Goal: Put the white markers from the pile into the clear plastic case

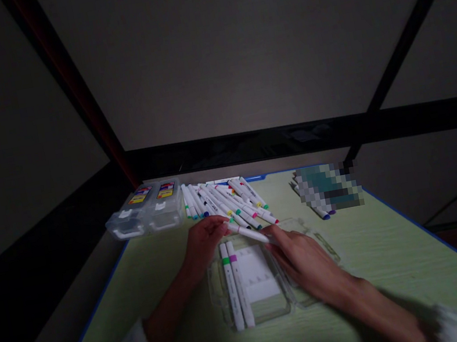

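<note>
A white marker (248,232) is held slantwise above an opened clear plastic case (270,308). My left hand (206,240) pinches its left end, and my right hand (303,255) grips the other end, its tip partly hidden by the fingers. Inside the case's left half, a marker with a green band (232,288) lies beside a marker with a purple band (240,287). A white insert (257,272) fills part of the same half. The case's other half is partly covered by my right hand. Just beyond my hands is a pile of white markers (220,202) with coloured ends.
Two closed clear cases (165,214) with coloured labels stand at the table's back left. At the back right, more markers (316,205) lie by a blurred-out greenish thing (328,186). The pale green table (386,261) has a blue edge, with a wall behind it.
</note>
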Demonstrator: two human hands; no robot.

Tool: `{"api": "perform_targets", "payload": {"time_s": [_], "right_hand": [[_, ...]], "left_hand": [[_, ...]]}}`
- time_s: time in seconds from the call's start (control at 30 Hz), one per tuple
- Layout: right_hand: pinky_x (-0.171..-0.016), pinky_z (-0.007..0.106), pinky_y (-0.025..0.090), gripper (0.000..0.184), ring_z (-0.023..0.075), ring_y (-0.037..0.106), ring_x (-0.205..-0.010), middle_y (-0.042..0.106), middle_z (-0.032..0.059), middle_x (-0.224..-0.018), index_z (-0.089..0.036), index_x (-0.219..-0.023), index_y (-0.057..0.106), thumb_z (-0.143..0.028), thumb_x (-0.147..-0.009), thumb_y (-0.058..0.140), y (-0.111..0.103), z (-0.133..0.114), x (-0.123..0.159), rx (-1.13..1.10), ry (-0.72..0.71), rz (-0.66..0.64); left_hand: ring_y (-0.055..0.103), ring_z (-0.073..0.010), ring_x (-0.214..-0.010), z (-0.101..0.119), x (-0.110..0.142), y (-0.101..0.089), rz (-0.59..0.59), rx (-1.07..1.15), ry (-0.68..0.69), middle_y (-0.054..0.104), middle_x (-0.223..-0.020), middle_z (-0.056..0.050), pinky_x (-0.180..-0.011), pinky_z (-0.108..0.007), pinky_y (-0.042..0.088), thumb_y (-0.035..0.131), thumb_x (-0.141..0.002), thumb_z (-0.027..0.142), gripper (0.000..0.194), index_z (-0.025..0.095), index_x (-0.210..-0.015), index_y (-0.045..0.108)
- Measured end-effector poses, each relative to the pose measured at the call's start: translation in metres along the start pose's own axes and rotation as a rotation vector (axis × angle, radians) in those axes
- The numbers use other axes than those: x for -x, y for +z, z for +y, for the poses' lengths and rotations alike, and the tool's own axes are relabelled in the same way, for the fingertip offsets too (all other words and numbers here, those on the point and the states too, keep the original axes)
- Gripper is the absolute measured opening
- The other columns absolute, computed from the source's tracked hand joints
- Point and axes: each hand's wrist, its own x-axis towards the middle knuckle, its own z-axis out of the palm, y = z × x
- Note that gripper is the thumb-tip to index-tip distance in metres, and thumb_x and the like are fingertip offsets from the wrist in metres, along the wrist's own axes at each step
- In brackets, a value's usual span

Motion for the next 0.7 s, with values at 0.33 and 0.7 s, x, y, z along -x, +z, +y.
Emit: {"api": "perform_targets", "payload": {"time_s": [0.33, 0.7], "right_hand": [[-0.062, 0.026, 0.038, 0.021, 0.0175, 0.057, -0.071, 0.062, 0.0070, -0.081, -0.016, -0.093, 0.048, -0.029, -0.090, 0.031, -0.008, 0.011, -0.002, 0.149, -0.004, 0.100], [-0.055, 0.025, 0.031, 0.021, 0.0161, 0.057, -0.063, 0.063, 0.0049, -0.076, -0.018, -0.086, 0.048, -0.028, -0.090, 0.031, -0.008, 0.012, -0.002, 0.231, 0.004, 0.081]], "left_hand": [[0.050, -0.0091, -0.053, -0.006, -0.004, -0.006, 0.063, -0.094, 0.017, 0.055, -0.053, 0.003, -0.055, -0.022, 0.039, 0.061, -0.062, 0.034, 0.021, 0.014, -0.065, 0.056], [0.046, -0.0080, -0.051, -0.002, -0.001, -0.002, 0.065, -0.120, 0.024, 0.052, -0.050, 0.004, -0.056, -0.021, 0.037, 0.058, -0.063, 0.030, 0.017, 0.014, -0.059, 0.052]]}}
